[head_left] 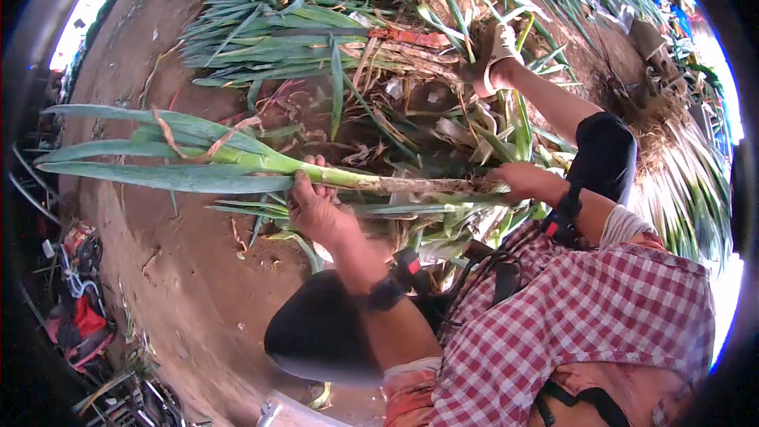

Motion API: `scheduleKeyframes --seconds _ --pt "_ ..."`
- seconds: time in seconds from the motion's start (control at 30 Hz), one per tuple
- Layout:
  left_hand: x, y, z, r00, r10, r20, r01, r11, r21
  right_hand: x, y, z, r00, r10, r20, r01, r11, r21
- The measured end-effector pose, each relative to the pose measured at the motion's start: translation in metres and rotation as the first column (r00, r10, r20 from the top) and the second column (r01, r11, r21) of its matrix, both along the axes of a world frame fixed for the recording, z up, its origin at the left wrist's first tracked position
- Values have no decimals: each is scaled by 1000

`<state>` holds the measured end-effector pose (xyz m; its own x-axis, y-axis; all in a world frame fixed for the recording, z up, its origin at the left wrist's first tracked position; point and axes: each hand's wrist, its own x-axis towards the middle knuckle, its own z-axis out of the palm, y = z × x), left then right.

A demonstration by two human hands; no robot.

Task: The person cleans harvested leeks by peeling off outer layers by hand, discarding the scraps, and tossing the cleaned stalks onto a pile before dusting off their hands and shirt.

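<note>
A long green onion lies sideways across the view, its blue-green leaves to the left and its brown root end to the right. My left hand is closed around the stalk just below where the leaves fan out. A withered brown leaf hangs over the green ones. At the root end, the fingers of my right hand are closed on the dirt-covered base; their tips are partly hidden. Loose leaves and peelings lie under the stalk.
Piles of green onions lie on the brown ground ahead, with another bundle at the right. My outstretched leg ends in a light shoe beside the pile. A red and black bag sits at the far left.
</note>
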<state>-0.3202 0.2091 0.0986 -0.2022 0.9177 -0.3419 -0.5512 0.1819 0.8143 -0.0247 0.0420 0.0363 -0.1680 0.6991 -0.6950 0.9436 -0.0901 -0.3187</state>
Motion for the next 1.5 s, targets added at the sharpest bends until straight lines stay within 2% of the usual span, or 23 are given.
scheduleKeyframes --seconds 0.03,0.07,0.1,0.13,0.17,0.2,0.27,0.37,0.43,0.7,0.83,0.87,0.97,1.0,1.03,1.1,1.17,1.23,1.3,1.33,1.37,1.43,1.5 --pt "-4 -1 6 999 5 -52 -5 1000 0 16 -8 -13 967 147 210 -120 983 -136" --pt "-7 0 11 994 9 -106 -9 1000 -4 14 -3 -11 966 150 210 -125 984 -131" --pt "-6 0 13 994 12 -108 -12 1000 -3 9 2 -4 991 -91 94 68 974 218" --pt "-3 -1 13 997 61 -50 -60 998 15 5 4 3 955 -280 -95 288 812 507" --pt "-1 -3 13 994 105 14 -105 994 32 -17 21 23 866 -387 -316 500 687 527" --pt "3 -5 13 995 90 31 -91 996 8 -39 31 55 806 -399 -438 573 713 404" --pt "8 0 7 998 44 38 -43 999 -28 -60 39 69 803 -312 -508 489 832 262" --pt "8 5 -8 999 -17 47 22 994 -107 -89 30 82 780 -307 -545 406 912 66" --pt "7 1 -22 995 -95 -5 93 980 -178 -97 15 70 862 -249 -442 324 941 101" --pt "24 -2 -40 976 -101 193 143 964 -222 -95 -9 59 630 -438 -641 634 767 99" --pt "21 0 -47 936 -97 339 175 963 -207 -96 -7 53 614 -432 -661 657 743 125" --pt "23 1 -38 958 -72 276 167 926 -339 -99 -7 50 611 -434 -662 659 742 122" --pt "24 -2 -48 937 -17 349 150 921 -359 -104 -3 48 599 -387 -701 651 744 146" --pt "23 0 -52 899 -58 434 207 929 -306 -106 -2 51 512 -459 -726 705 708 50" --pt "28 2 -58 941 13 338 154 874 -461 -108 0 53 422 -526 -739 746 664 -48" --pt "40 -12 -62 925 -238 298 362 792 -491 -110 9 53 459 -512 -726 736 676 -12" --pt "43 -37 -102 670 -664 333 713 700 -37 -112 30 63 496 -422 -758 755 642 137" --pt "72 -60 -99 697 -603 388 716 612 -334 -106 46 51 440 -386 -811 799 581 157" --pt "78 -80 -89 609 -777 160 742 488 -459 -102 66 74 528 -383 -758 774 584 244" --pt "85 -99 -156 652 -741 160 716 531 -453 -99 72 86 624 -345 -701 722 598 348" --pt "83 -94 -152 653 -741 158 716 536 -447 -94 75 80 698 -318 -642 678 583 447" --pt "74 -76 -128 371 -837 -402 661 543 -518 -87 76 75 772 -276 -573 618 538 573" --pt "57 -56 -114 -95 -631 -770 585 590 -556 -80 66 65 808 -233 -542 572 528 627"
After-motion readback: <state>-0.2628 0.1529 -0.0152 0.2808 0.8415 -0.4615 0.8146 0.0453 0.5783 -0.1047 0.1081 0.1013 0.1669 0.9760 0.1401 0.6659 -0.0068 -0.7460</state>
